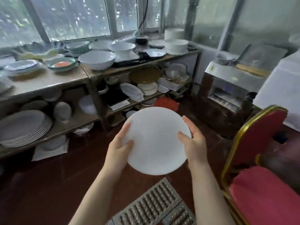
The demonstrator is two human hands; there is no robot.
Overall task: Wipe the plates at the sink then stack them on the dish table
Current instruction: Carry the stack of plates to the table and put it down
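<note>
1. We see a long dish table (48,83) running under the windows, its top and lower shelves crowded with crockery: a large white bowl (97,59) near the middle, a teal dish with an orange centre (61,64) to its left, and a stack of white bowls (177,44) at the far right end.
2. We note a heap of large oval platters (24,127) on the lower shelf at left, resting at a tilt.
3. We find a red chair with a gold frame (253,159) at the right edge, standing on the dark red floor.
4. We see a perforated metal drain grate (152,203) set in the floor below the arms.
5. We see a round white plate (157,140) held in the air above the floor, in front of the table and well apart from its top.
6. We see the left hand (118,146) gripping the plate's left rim, thumb on its upper face.
7. We see the right hand (193,140) gripping the right rim the same way, thumb on top, fingers curled under the edge.
</note>
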